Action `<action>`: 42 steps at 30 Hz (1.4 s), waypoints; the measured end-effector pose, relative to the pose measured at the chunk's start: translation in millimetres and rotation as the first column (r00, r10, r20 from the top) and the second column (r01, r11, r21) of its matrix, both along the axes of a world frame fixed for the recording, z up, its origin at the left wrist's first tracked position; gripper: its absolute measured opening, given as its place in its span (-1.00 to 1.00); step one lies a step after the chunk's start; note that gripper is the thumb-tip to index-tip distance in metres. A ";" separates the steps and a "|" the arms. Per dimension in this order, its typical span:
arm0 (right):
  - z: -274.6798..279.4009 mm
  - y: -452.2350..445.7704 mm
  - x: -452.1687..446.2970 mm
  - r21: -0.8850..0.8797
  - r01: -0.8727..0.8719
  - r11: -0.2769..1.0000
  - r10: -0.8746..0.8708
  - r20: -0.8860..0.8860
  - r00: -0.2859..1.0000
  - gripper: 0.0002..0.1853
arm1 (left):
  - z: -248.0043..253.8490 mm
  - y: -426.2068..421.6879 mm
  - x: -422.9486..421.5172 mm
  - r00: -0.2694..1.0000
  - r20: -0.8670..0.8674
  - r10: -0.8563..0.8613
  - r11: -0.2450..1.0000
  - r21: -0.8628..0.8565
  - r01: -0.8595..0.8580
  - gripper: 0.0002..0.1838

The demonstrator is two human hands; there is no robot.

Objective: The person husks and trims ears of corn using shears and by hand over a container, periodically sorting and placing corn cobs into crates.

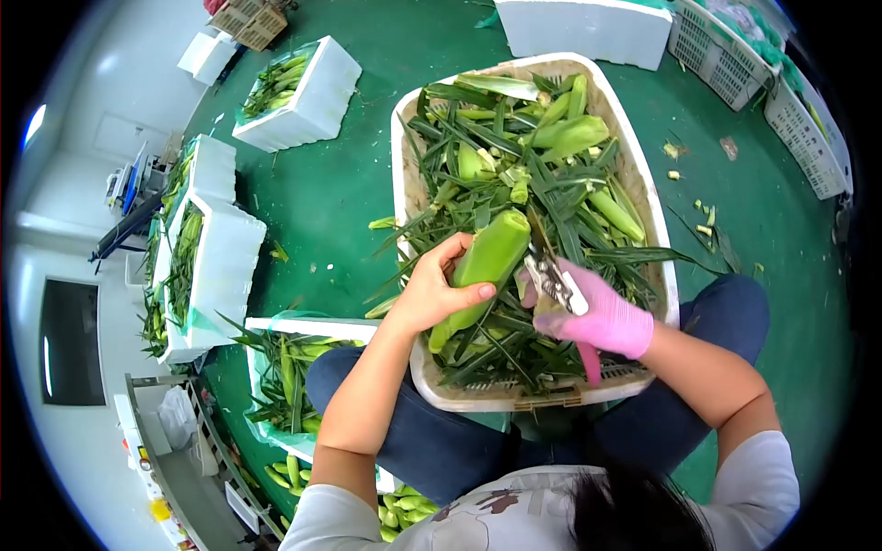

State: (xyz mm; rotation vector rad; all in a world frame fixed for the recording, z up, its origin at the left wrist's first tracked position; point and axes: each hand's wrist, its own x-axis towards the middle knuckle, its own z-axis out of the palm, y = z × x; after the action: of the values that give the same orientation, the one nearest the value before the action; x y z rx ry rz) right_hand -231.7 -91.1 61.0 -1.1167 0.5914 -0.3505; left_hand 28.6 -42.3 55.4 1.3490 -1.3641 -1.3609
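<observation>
My bare left hand (pixel 436 286) is wrapped round a green corn ear (pixel 496 253), tilted with its cut stem end up and to the right. My right hand (pixel 597 312), in a pink glove, grips metal pruning shears (pixel 551 280) with a pink handle showing below. The shears' blades are close beside the stem end of the ear. Both hands are above a large white basket (pixel 657 211) full of green husks and leaves (pixel 514 184), with a few husk-covered pieces on top.
A foam box (pixel 354 329) of leafy corn stands at my left knee, with trimmed ears (pixel 404 510) beside my leg. More foam boxes (pixel 225 266) line the left. Crates (pixel 717 60) stand at the upper right. Scraps (pixel 675 174) lie on the green floor (pixel 312 220).
</observation>
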 end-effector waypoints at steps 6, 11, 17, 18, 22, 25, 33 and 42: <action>2.3 -7.0 -3.5 0.105 0.187 0.977 -0.192 0.043 0.980 -0.68 | -19.2 -7.4 -8.6 0.927 -0.373 0.029 0.975 0.213 0.055 -0.29; -1.2 -4.7 -9.0 0.362 0.054 0.931 -0.136 0.205 0.969 -0.53 | -23.6 -8.9 -4.9 0.777 -0.537 0.329 0.944 0.198 -0.263 -0.35; -0.8 38.5 2.8 0.584 -0.079 0.808 0.035 0.087 0.996 -0.38 | -20.7 -16.8 8.9 0.569 -0.574 0.590 0.718 0.049 -0.695 -0.45; -3.2 40.6 6.5 0.662 -0.029 0.749 0.029 0.010 1.000 -0.38 | -21.5 -16.5 6.5 0.553 -0.583 0.595 0.700 0.038 -0.713 -0.45; -35.8 34.3 24.3 0.461 0.271 0.845 -0.290 -0.030 0.956 -0.36 | -24.8 -4.2 -31.1 0.571 -0.600 0.560 0.735 0.043 -0.676 -0.48; -72.6 13.2 36.6 0.079 0.381 0.921 -0.374 -0.089 0.923 -0.49 | -32.0 -6.4 -42.6 0.597 -0.597 0.537 0.741 -0.006 -0.672 -0.52; -32.4 4.6 20.1 0.035 0.229 0.973 -0.228 -0.048 0.973 -0.72 | -8.8 -9.2 -12.6 0.476 -0.747 0.464 0.789 0.105 -0.606 -0.40; 5.7 38.2 -8.2 0.452 -0.805 0.385 0.289 0.769 0.570 -0.53 | 36.5 21.4 -15.0 0.034 -0.986 0.165 0.984 0.162 -0.077 -0.30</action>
State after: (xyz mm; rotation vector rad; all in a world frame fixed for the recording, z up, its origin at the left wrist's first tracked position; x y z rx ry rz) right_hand -239.9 -52.9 66.7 -0.2238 -0.2791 0.2307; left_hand 13.6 -20.9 91.9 0.1560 -0.1296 -1.6508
